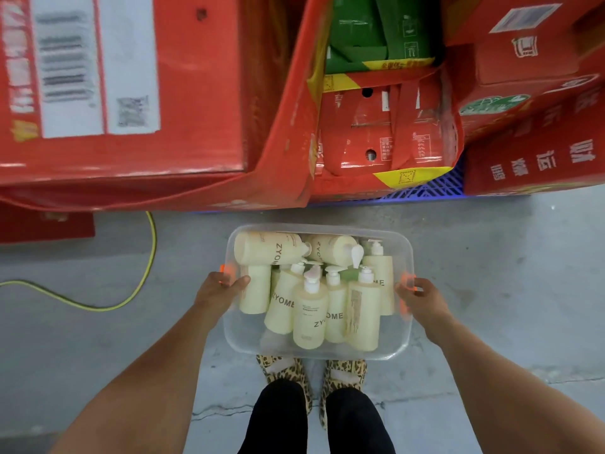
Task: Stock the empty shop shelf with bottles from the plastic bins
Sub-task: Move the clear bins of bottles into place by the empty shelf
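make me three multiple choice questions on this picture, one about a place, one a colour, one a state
1. Where does the thin yellow-green cable lie?
A) on the grey floor, left of the clear plastic bin
B) inside the bin
C) on a shelf

2. What colour are the bin's handles?
A) blue
B) orange
C) black

3. How is the bin of pale yellow pump bottles held?
A) one hand underneath
B) nobody touches it
C) left hand and right hand, one grip at each end

Key: 1 A, the cable curves over bare floor to the bin's left. 2 B, orange shows beside each hand. 3 C, fingers curl round both ends.
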The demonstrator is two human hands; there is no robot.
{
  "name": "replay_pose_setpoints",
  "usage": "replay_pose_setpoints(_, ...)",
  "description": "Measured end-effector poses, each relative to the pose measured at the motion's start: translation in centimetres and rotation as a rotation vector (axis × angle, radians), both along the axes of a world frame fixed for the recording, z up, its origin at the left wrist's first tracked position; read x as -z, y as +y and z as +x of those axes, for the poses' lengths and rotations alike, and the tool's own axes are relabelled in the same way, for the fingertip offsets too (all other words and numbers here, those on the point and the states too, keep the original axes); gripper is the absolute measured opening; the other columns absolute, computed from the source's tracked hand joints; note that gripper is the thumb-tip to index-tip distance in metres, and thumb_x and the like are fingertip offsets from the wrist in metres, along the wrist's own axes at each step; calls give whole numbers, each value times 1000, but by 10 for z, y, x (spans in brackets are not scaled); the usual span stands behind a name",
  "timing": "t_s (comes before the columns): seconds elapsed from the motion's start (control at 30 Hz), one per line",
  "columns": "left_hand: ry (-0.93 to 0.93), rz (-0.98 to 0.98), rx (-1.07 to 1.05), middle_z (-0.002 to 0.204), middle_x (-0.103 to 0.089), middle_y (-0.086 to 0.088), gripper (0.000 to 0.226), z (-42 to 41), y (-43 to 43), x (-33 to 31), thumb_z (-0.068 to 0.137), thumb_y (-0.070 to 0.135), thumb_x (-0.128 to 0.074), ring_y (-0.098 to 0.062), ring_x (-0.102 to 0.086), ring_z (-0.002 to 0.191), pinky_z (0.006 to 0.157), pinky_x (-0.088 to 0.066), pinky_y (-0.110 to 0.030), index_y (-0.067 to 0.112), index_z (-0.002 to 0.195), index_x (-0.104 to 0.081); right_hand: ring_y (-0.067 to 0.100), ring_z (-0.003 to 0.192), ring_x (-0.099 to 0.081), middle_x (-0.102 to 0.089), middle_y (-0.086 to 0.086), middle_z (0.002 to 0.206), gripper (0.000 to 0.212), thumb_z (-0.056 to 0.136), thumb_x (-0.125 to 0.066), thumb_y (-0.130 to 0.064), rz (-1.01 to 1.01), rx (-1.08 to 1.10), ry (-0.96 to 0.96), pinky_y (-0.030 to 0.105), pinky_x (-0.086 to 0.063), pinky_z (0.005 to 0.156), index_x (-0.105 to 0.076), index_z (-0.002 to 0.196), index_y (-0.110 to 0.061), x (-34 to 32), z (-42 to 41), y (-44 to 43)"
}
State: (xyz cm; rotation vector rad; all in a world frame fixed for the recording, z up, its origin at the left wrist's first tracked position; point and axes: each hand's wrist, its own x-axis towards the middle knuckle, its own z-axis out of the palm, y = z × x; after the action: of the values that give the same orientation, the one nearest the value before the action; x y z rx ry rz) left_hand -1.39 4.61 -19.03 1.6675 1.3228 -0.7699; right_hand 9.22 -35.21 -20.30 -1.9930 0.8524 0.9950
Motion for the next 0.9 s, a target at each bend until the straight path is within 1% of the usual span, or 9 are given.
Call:
replay_pose_setpoints(0.13,-6,-49,-84,103,-56,-7,40,-33,-2,-29,81,39,-79,-28,-59,96,83,-49,-42,15,99,-52,19,75,-61,-65,3,91,41,84,-78,-39,-6,-53,-6,29,-46,63,-59,114,-17,-25,1,1)
replay_pose_setpoints(0.27,10,-63,-161,94,-55,-5,40,-67,-4,-74,79,41,-81,-25,-57,86,76,-49,-39,22,83,-46,19,72,-60,-64,5,90,41,83,-80,-35,24,-130,1,29,-45,61,-59,112,-15,-74,6,15)
replay_pose_setpoints(0.33,7,-82,-216,91,-57,-3,40,-86,-3,-100,78,41,-82,-23,-57,83,73,-47,-36,19,84,-49,19,73,-60,-64,6,91,39,82,-82,-32,46,-180,3,30,-45,62,-59,108,-15,-105,6,26)
replay_pose_setpoints(0.53,17,-90,-346,109,-58,-4,57,-156,1,-190,75,45,-83,-25,-59,102,86,-49,-36,16,109,-48,21,69,-61,-65,5,80,26,77,-87,-24,69,-366,-43,35,-49,66,-62,83,-19,-216,-7,76)
replay_pose_setpoints(0.6,1,-103,-390,114,-57,-4,61,-182,3,-223,74,47,-83,-26,-59,107,88,-50,-37,14,113,-48,22,76,-63,-65,4,86,33,75,-88,-28,54,-429,-38,36,-49,71,-61,89,-17,-254,-13,97)
replay_pose_setpoints(0.67,-6,-92,-423,112,-59,-5,62,-208,6,-256,75,46,-82,-28,-61,106,84,-50,-37,10,116,-52,20,77,-64,-66,2,88,38,74,-89,-30,47,-508,-43,32,-48,67,-61,96,-16,-290,-20,124)
replay_pose_setpoints(0.73,3,-61,-454,107,-62,-9,57,-233,12,-289,76,45,-82,-25,-62,95,76,-49,-34,9,110,-54,20,76,-65,-68,2,89,40,74,-89,-31,42,-594,-65,30,-48,65,-61,97,-14,-323,-27,156)
replay_pose_setpoints(0.8,19,-49,-498,106,-65,-10,54,-261,20,-320,77,46,-81,-22,-61,87,72,-49,-32,9,107,-54,26,89,-66,-68,7,100,48,75,-88,-35,29,-691,-49,35,-51,75,-58,106,-13,-354,-35,192)
replay_pose_setpoints(0.9,-37,-79,-634,112,-65,-8,57,-301,36,-355,78,41,-82,-27,-64,101,86,-53,-37,10,118,-57,29,95,-70,-73,12,104,51,76,-86,-38,44,-871,-9,40,-56,84,-65,109,-6,-393,-45,251)
